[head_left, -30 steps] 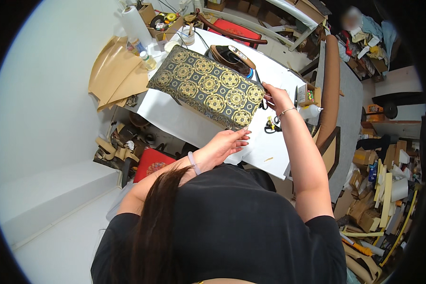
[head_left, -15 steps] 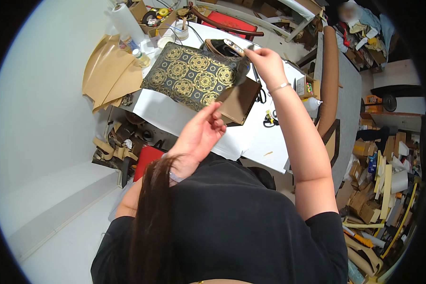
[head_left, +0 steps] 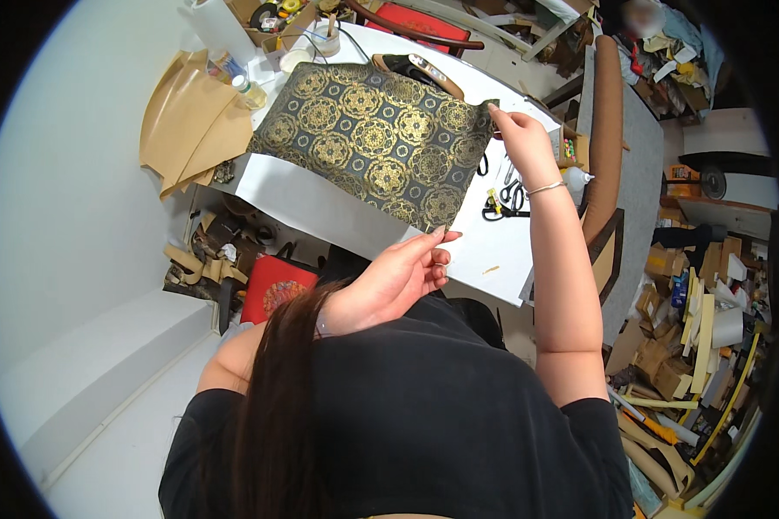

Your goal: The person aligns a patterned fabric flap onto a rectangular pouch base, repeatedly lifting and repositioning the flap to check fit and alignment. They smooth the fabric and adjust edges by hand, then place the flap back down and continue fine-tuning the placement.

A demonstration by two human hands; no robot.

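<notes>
The patterned fabric (head_left: 376, 143) is being held taut over the white tabletop (head_left: 320, 212) at upper centre, pinched at its corners by the left hand (head_left: 398, 277) and right hand (head_left: 519, 143); a corner could be slipping from such light pinches.

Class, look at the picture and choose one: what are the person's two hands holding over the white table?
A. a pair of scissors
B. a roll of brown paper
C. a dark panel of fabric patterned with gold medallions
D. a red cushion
C: the right hand grips the far corner and the left hand the near corner of the patterned fabric, spread flat above the white table.
</notes>
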